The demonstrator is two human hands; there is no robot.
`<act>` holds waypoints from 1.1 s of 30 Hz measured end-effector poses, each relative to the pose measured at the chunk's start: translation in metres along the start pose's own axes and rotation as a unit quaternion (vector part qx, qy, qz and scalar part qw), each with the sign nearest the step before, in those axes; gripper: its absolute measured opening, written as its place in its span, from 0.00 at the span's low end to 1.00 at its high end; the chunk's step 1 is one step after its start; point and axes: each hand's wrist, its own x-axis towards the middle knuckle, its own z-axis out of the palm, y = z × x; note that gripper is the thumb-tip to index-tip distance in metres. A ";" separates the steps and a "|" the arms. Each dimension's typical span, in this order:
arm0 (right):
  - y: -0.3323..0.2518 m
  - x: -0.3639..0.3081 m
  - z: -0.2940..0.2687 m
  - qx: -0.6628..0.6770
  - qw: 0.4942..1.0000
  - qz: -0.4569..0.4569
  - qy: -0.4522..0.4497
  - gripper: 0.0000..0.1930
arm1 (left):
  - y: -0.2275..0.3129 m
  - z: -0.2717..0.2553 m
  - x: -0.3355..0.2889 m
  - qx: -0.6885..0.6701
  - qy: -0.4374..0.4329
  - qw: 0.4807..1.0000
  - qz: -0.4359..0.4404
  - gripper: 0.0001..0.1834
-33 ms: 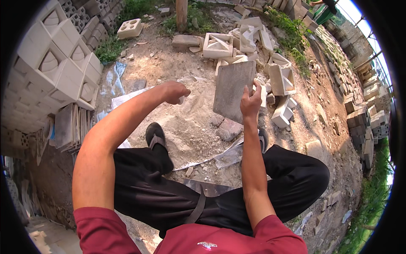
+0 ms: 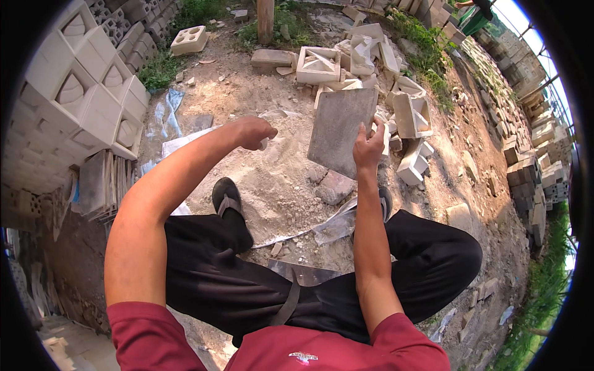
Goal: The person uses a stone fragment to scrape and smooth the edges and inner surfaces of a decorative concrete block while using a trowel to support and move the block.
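Note:
My right hand (image 2: 369, 147) grips the right edge of a flat grey rectangular slab (image 2: 342, 130), thumb on the near face. The slab is held up, tilted, in front of a pile of broken pale blocks. My left hand (image 2: 252, 133) is closed in a fist to the left of the slab, apart from it. A bit of something pale shows under those fingers, too small to name. Below both hands lies a heap of pale crumbly powder (image 2: 266, 191) on a white sheet (image 2: 303, 234), with a rough stone (image 2: 335, 187) under the slab.
Pale moulded blocks (image 2: 99, 108) are stacked high on the left, above a row of upright thin boards (image 2: 102, 185). Broken blocks (image 2: 413, 117) lie beyond the slab. A wooden post (image 2: 265, 21) stands at the back. More stacked blocks (image 2: 523, 185) line the right.
The slab has shifted slightly and turned a little in my right hand, its face now looking lighter. My left hand has barely moved.

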 end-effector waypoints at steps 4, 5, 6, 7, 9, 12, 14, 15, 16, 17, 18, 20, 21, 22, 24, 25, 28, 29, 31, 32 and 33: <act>0.053 -0.001 0.023 0.169 0.981 0.095 -0.006 0.17 | -0.013 0.009 -0.011 0.002 0.001 1.000 0.006 0.23; 0.074 -0.003 0.030 0.230 0.966 0.115 -0.006 0.17 | -0.013 0.009 -0.008 0.006 0.003 1.000 0.011 0.23; 0.105 -0.002 0.031 0.266 0.953 0.148 0.003 0.17 | -0.009 0.005 0.001 0.012 0.009 1.000 0.023 0.22; 0.127 -0.007 0.035 0.250 0.952 0.175 0.006 0.17 | -0.007 0.005 0.004 0.015 0.009 0.999 0.029 0.22; 0.158 -0.019 0.043 0.218 0.948 0.233 0.007 0.16 | -0.003 0.004 0.002 0.005 0.027 0.999 0.036 0.23; 0.166 -0.039 0.068 0.310 0.911 0.269 -0.050 0.19 | -0.010 0.010 -0.016 -0.007 0.014 1.000 0.014 0.22; 0.187 -0.036 0.061 0.109 0.969 0.195 -0.101 0.17 | -0.009 0.009 -0.010 0.006 -0.008 1.000 0.008 0.22; 0.199 -0.030 0.051 0.004 0.981 0.154 -0.120 0.16 | -0.006 0.006 -0.004 0.013 -0.001 1.000 0.021 0.21; 0.218 -0.017 0.029 -0.140 0.975 0.125 -0.122 0.15 | -0.001 -0.001 0.010 0.025 0.015 0.999 0.044 0.21; 0.203 -0.026 0.038 -0.152 0.966 0.137 -0.160 0.15 | -0.006 0.006 0.001 0.030 0.005 0.999 0.038 0.21; 0.189 -0.031 0.039 -0.165 0.956 0.148 -0.194 0.16 | -0.011 0.009 -0.004 0.019 0.004 0.999 0.028 0.21; 0.160 -0.035 0.033 -0.112 0.958 0.158 -0.210 0.17 | -0.009 0.009 -0.013 -0.006 0.010 1.000 0.016 0.21; 0.145 -0.033 0.040 -0.063 0.967 0.144 -0.200 0.19 | -0.016 0.025 -0.022 -0.032 0.027 0.999 0.012 0.21; 0.144 -0.023 0.031 0.002 0.975 0.141 -0.169 0.20 | -0.009 0.014 -0.011 -0.033 0.035 0.999 0.022 0.21; 0.144 -0.006 0.011 -0.061 0.994 0.082 -0.032 0.22 | 0.006 -0.003 0.006 -0.019 0.041 0.998 0.034 0.20; 0.147 0.001 0.002 -0.091 0.994 0.051 0.034 0.23 | 0.011 -0.011 0.013 -0.013 0.041 0.998 0.037 0.20; 0.156 0.006 -0.017 -0.275 0.956 0.032 0.096 0.25 | 0.024 -0.030 0.029 -0.001 0.042 0.999 0.033 0.21; 0.158 0.005 -0.021 -0.291 0.952 0.079 0.058 0.26 | 0.029 -0.034 0.034 0.001 0.043 0.999 0.027 0.21; 0.163 -0.001 -0.026 -0.318 0.932 0.172 -0.020 0.28 | 0.033 -0.032 0.044 -0.011 0.060 0.998 0.001 0.21; 0.159 -0.005 -0.026 -0.298 0.925 0.221 -0.083 0.30 | 0.029 -0.017 0.050 -0.025 0.074 0.997 -0.022 0.21; 0.164 -0.014 -0.020 -0.284 0.937 0.193 -0.070 0.30 | 0.024 0.000 0.057 -0.039 0.088 0.994 -0.044 0.21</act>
